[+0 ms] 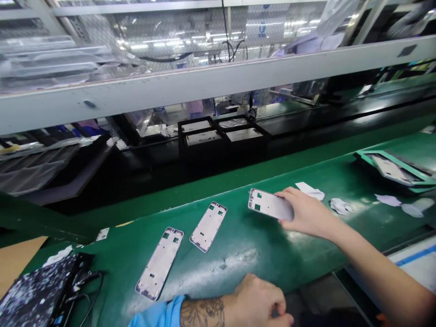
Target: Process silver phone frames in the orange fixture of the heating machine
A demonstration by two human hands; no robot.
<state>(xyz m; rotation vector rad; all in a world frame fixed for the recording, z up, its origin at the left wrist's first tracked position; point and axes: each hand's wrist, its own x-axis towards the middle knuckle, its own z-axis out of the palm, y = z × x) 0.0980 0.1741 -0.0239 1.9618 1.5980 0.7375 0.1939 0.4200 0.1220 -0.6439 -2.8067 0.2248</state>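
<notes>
My right hand (pixel 308 212) reaches across the green conveyor belt (pixel 293 259) and grips one end of a silver phone frame (pixel 267 203), which it holds just above the belt. Two more phone frames lie flat on the belt to its left, one (pixel 208 226) in the middle and one (pixel 160 262) nearer the front edge. My left hand (pixel 260 302), on a tattooed forearm with a blue sleeve, rests at the belt's front edge. Its fingers are curled shut, and I cannot see whether anything is inside them.
White paper scraps (pixel 310 190) lie by my right hand. A green tray (pixel 395 170) with a part sits at far right. Black trays (pixel 221 134) stand behind the belt under a grey rail (pixel 204 84). A speckled black bag (pixel 30 290) and cardboard (pixel 17 259) are at front left.
</notes>
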